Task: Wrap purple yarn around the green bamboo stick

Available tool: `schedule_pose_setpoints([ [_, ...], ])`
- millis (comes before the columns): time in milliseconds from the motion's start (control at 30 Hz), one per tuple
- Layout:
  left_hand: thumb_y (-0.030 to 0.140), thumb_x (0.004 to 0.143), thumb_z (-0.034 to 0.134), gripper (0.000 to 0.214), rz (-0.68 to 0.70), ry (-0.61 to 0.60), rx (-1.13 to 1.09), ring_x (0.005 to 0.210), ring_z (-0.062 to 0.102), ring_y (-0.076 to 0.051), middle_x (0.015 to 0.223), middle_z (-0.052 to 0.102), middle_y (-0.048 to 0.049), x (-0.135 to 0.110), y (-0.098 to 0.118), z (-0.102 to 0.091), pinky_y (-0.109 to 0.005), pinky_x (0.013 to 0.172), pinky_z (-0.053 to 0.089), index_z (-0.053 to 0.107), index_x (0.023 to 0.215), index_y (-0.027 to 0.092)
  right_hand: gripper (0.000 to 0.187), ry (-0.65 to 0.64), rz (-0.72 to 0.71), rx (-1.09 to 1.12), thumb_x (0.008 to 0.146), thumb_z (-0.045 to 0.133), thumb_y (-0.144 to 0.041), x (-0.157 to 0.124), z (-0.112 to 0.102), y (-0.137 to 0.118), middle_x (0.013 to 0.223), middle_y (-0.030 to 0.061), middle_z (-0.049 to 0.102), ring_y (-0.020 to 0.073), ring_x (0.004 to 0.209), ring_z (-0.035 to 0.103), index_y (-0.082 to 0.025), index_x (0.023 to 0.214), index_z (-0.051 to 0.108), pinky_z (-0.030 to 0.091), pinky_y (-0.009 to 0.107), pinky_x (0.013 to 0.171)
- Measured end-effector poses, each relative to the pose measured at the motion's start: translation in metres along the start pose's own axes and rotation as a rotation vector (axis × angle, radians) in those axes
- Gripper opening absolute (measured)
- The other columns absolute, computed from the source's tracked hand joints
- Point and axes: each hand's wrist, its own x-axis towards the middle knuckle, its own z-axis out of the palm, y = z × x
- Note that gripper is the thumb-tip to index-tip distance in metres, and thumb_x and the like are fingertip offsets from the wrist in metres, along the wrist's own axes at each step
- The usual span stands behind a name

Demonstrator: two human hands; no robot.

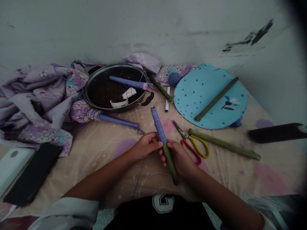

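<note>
A green plant stem [170, 163] slants between my hands, its far half wound with purple yarn [158, 126]. My right hand [179, 156] is closed round the bare green part. My left hand [147, 147] is closed at the lower edge of the winding, its thumb against the stem; some of its fingertips are hidden. A thin strand hangs below my left hand towards my lap. Just right of the stem lie scissors [185, 135] with one red and one yellow handle, blades apart. Another green stem [225, 143] lies beside them.
A black pan [87, 92] at the back holds dark soil, a small white cup [119, 103] and a purple-wrapped stick [128, 82]. A blue round mat [187, 99] bears a stem [216, 99]. A marker [167, 99], yarn ball [174, 79], bunched cloth [43, 95] and phone [33, 174] lie around.
</note>
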Motion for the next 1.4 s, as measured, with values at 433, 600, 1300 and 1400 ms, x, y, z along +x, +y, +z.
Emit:
schedule_pose_setpoints([
  [433,0.04,0.071,0.07,0.039,0.009,0.033,0.078,0.06,0.06,-0.012,0.069,0.063,-0.0022,0.0002,-0.0012,-0.0012,-0.023,0.058,0.046,0.055,0.091,0.011,0.012,-0.037,-0.043,-0.07,0.071,0.05,-0.029,0.0008,0.0002,0.0036,0.049,-0.0037,0.051,0.0075,0.033,0.039,-0.017,0.069,0.052,0.04,0.022,0.036],
  [600,0.035,0.075,0.067,0.032,0.008,0.034,0.001,0.048,0.06,-0.013,0.057,0.058,0.0024,0.0011,-0.0029,0.0032,-0.024,0.048,0.048,0.048,0.089,0.014,0.013,0.048,-0.116,-0.273,0.072,0.051,-0.028,0.0001,0.0014,-0.0004,0.057,-0.0007,0.057,0.0111,0.043,0.051,-0.017,0.075,0.056,0.043,0.022,0.04],
  [1300,0.038,0.074,0.067,0.034,0.055,0.093,0.086,0.054,0.051,-0.007,0.063,0.057,0.0011,-0.0001,-0.0033,-0.0012,-0.019,0.049,0.032,0.055,0.091,0.012,0.019,0.061,-0.027,-0.197,0.074,0.051,-0.035,0.0006,0.0008,0.002,0.053,-0.0025,0.053,0.0072,0.035,0.043,-0.016,0.069,0.053,0.036,0.018,0.031],
  [1400,0.038,0.074,0.067,0.033,0.046,0.111,0.105,0.049,0.048,-0.006,0.059,0.056,0.0021,0.0009,-0.0025,-0.0014,-0.019,0.047,0.031,0.053,0.088,0.012,0.015,0.104,-0.084,-0.215,0.07,0.056,-0.029,0.0007,0.001,0.0004,0.061,-0.0003,0.059,0.0089,0.042,0.051,-0.016,0.075,0.056,0.041,0.019,0.036],
])
